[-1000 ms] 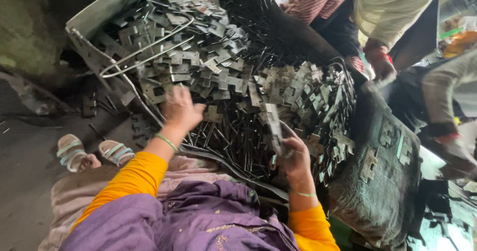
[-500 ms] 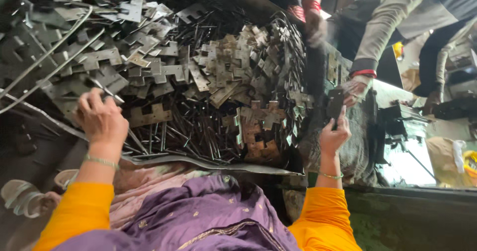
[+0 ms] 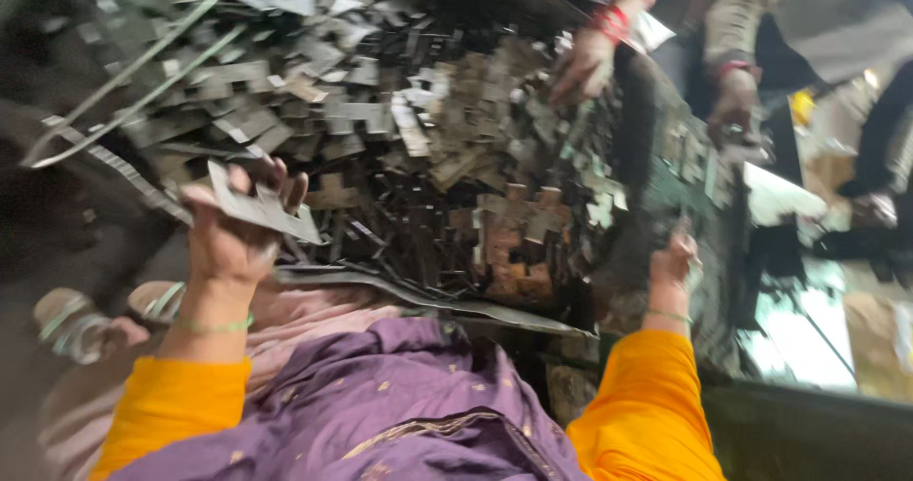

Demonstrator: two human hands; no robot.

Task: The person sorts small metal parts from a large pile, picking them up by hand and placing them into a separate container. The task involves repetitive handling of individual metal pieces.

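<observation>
A big heap of grey stamped metal pieces fills a bent metal tray in front of me. My left hand is raised at the heap's near left edge and grips a flat metal piece between thumb and fingers. My right hand is at the tray's right side, against a dark slab covered with more metal pieces; the blur hides whether it holds anything. My sleeves are orange and a purple cloth lies over my lap.
Other people's hands reach into the heap from the far right. Long bent metal strips lie over the heap's left part. My sandalled feet show at the lower left.
My left hand has lifted a flat metal piece off the heap. My right hand has stayed at the tray's right side. The view has swung and blurred.
</observation>
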